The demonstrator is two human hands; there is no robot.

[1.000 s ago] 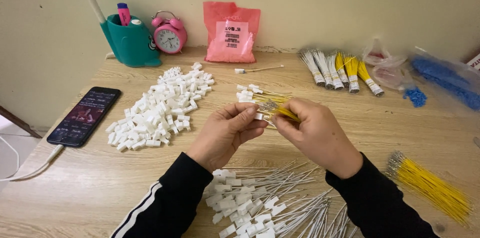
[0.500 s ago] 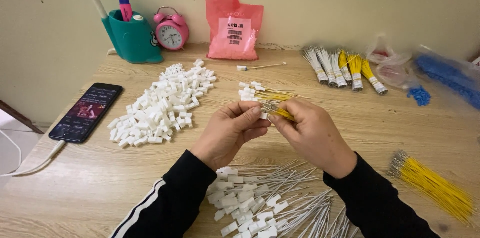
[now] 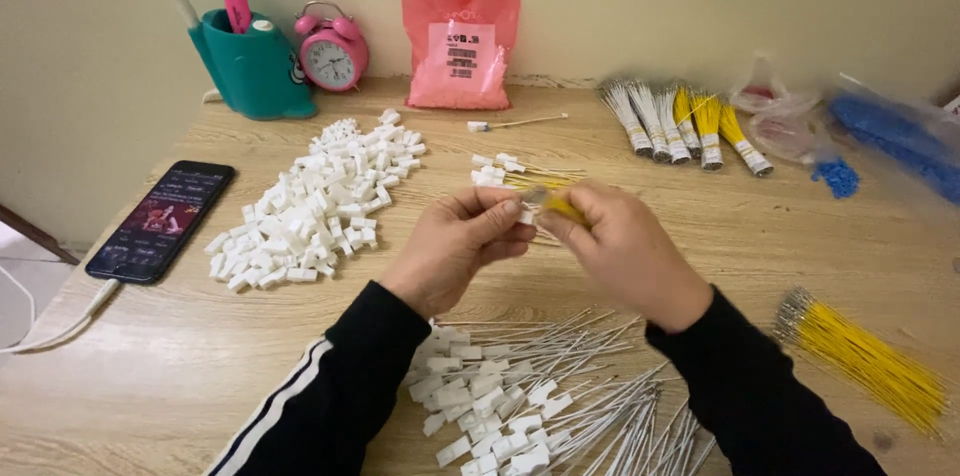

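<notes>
We are holding our two hands close together in front of us, fingertips almost meeting. Our left hand [image 3: 455,246] is curling its fingers in, thumb on top. Our right hand [image 3: 625,251] is showing its back, fingers bent and pinching. Our arms are wearing black sleeves and coming in from below.

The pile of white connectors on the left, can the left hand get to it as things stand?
Probably yes: the pile of white connectors lies just beside the left hand with bare table between, though its fingers pinch a yellow wire.

Connector pile [image 3: 320,201] sits between phone [image 3: 160,221] at left and hands; wired connectors [image 3: 530,396] lie nearer; alarm clock [image 3: 332,51] behind.
</notes>
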